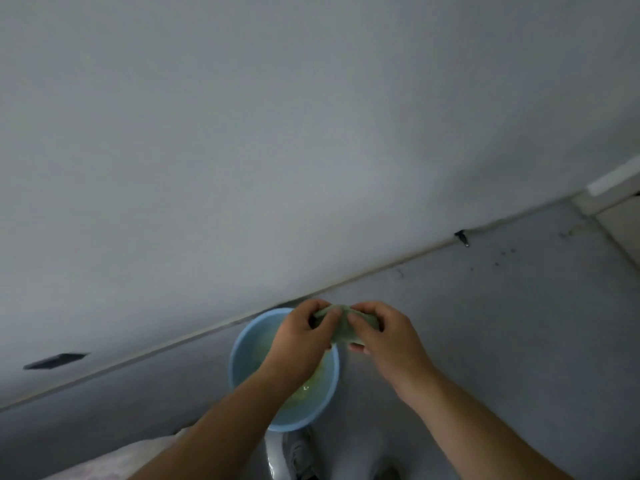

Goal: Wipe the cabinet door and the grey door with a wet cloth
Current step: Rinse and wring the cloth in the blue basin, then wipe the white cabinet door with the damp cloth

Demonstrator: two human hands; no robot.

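Note:
A pale green wet cloth is bunched between both hands above a light blue basin that stands on the grey floor. My left hand grips the cloth's left end with curled fingers. My right hand grips its right end, thumb and fingers wrapped round it. The basin holds some yellowish water, partly hidden by my left forearm. A broad grey surface, wall or door, fills the view ahead; which one I cannot tell.
A small black door stop sits at the base of the grey surface, to the right. A dark slot shows low on the left. A pale threshold lies far right. My shoe is just behind the basin.

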